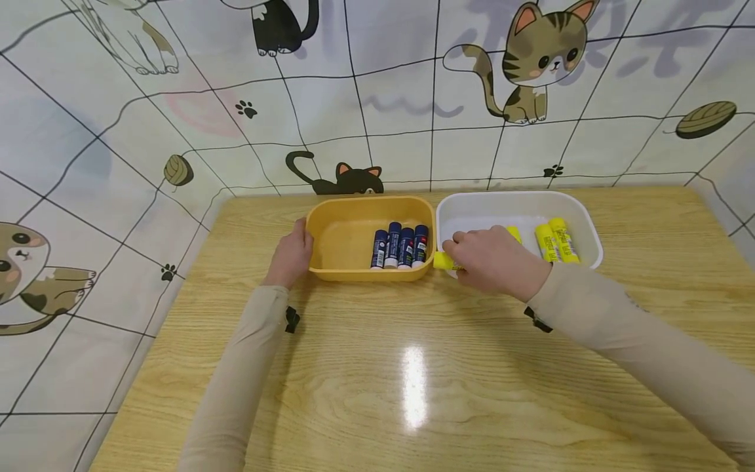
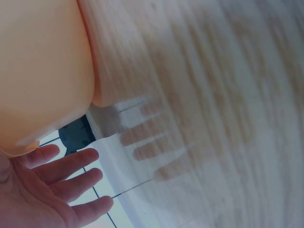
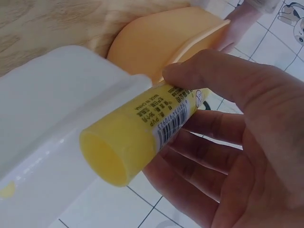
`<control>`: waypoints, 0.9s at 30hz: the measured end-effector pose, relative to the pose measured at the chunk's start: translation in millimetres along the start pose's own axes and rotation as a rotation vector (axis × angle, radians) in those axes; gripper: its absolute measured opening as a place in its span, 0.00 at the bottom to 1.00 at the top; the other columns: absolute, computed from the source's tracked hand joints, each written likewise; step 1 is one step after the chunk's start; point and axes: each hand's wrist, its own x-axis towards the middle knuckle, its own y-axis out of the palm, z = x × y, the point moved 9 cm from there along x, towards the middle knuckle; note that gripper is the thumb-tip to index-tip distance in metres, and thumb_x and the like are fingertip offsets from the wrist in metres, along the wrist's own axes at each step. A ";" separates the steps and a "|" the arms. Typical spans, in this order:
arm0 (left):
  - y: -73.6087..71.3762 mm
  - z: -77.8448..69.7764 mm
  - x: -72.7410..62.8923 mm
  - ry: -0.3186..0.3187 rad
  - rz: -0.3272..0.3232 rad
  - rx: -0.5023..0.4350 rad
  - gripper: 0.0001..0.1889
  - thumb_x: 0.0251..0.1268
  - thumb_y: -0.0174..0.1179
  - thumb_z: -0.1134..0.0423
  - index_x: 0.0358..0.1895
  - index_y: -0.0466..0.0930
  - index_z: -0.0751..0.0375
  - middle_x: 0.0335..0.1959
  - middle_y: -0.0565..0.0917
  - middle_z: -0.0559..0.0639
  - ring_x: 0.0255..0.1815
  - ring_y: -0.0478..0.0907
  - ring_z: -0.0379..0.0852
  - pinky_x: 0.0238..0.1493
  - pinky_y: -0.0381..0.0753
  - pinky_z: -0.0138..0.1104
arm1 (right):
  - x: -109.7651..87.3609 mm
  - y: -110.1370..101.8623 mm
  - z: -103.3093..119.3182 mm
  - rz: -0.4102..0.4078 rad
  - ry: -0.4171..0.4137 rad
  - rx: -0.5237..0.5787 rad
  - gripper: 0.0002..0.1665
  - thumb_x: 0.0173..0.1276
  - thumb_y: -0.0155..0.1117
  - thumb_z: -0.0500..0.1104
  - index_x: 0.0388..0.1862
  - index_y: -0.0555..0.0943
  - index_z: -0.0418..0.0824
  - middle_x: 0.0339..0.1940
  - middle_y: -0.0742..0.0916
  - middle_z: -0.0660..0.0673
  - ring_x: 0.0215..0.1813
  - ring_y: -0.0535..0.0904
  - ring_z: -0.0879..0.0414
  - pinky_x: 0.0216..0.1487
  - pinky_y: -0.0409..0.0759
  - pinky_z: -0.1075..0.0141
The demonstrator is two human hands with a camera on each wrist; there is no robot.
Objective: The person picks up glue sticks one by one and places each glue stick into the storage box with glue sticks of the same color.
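Observation:
My right hand (image 1: pixel 495 259) pinches a yellow glue stick (image 1: pixel 446 261) between thumb and fingers, over the near left rim of the white bin (image 1: pixel 592 242). In the right wrist view the printed label and hollow end of this glue stick (image 3: pixel 128 137) face the camera. More yellow glue sticks (image 1: pixel 557 240) lie in the white bin, one partly hidden behind the hand. My left hand (image 1: pixel 290 254) rests against the left end of the orange bin (image 1: pixel 371 276); in the left wrist view its fingers (image 2: pixel 76 185) are extended and spread. Several dark blue glue sticks (image 1: pixel 400 246) lie side by side in the orange bin's right half.
Both bins stand side by side near the back of the wooden table (image 1: pixel 354 367). Behind and to the left rises a white gridded wall covering (image 1: pixel 401 131) with cartoon cats. A bright light reflection shows on the tabletop in front of the bins.

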 end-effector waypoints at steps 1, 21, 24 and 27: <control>-0.2 0.1 0.1 0.000 0.000 0.001 0.24 0.79 0.32 0.60 0.72 0.53 0.67 0.43 0.80 0.71 0.32 0.77 0.58 0.36 0.76 0.48 | 0.0 -0.2 -2.4 0.000 0.003 0.005 0.10 0.56 0.68 0.37 0.35 0.77 0.38 0.24 0.75 0.48 0.23 0.71 0.55 0.19 0.72 0.63; -1.9 0.8 1.1 -0.026 0.001 0.012 0.24 0.79 0.33 0.60 0.72 0.54 0.67 0.47 0.79 0.72 0.34 0.77 0.59 0.37 0.77 0.48 | 1.7 -5.8 -58.1 0.027 0.072 0.030 0.12 0.55 0.66 0.39 0.22 0.71 0.41 0.17 0.72 0.48 0.20 0.66 0.54 0.18 0.66 0.62; -1.9 0.3 0.9 -0.028 0.005 0.010 0.24 0.79 0.33 0.60 0.72 0.54 0.67 0.46 0.80 0.72 0.34 0.78 0.59 0.36 0.77 0.48 | 3.5 -4.4 -70.4 0.050 0.102 0.036 0.13 0.55 0.66 0.41 0.22 0.70 0.42 0.17 0.72 0.48 0.21 0.66 0.54 0.20 0.65 0.62; -1.9 0.4 0.9 -0.033 0.011 0.010 0.24 0.79 0.33 0.60 0.72 0.54 0.67 0.43 0.80 0.71 0.32 0.77 0.58 0.33 0.76 0.47 | 7.1 1.2 -85.9 0.109 0.152 0.069 0.14 0.56 0.67 0.43 0.22 0.70 0.42 0.18 0.72 0.47 0.23 0.67 0.53 0.23 0.65 0.62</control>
